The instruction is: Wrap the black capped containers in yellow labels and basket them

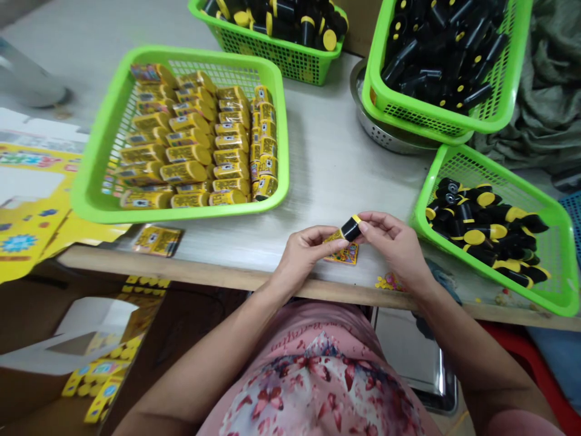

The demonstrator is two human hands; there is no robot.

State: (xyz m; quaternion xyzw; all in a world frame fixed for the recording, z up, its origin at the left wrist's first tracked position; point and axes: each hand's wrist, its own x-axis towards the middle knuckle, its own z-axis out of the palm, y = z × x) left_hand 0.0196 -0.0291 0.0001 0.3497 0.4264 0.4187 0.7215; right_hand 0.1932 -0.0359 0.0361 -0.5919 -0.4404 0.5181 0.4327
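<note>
Carton: flattened yellow printed carton [31,206], at far left, overhanging the table edge.
Left basket: green plastic basket [282,139], holding rows of yellow-wrapped tubes [186,172] laid on their sides.
Loose piece: yellow printed label [157,240], lying flat on the table near its wooden edge [181,266].
Left hand: left hand [306,257], closed in a fingertip grasp on the yellow-wrapped part of the tube.
Item in hand: black tube [349,229] with a yellow band, held between both hands above the table edge; a printed strip [341,254] hangs below it, its attachment unclear.
Right hand: right hand [394,248], pinching the black end.
Right basket: green basket [512,180], holding loose black tubes with yellow caps [481,227].
Upper right: green basket [420,115], resting on a steel colander [376,130].
Risks: uneven finger pressure could skew or crease the strip; a slip could roll the tube off the edge; a knock could unseat the basket on the colander.
</note>
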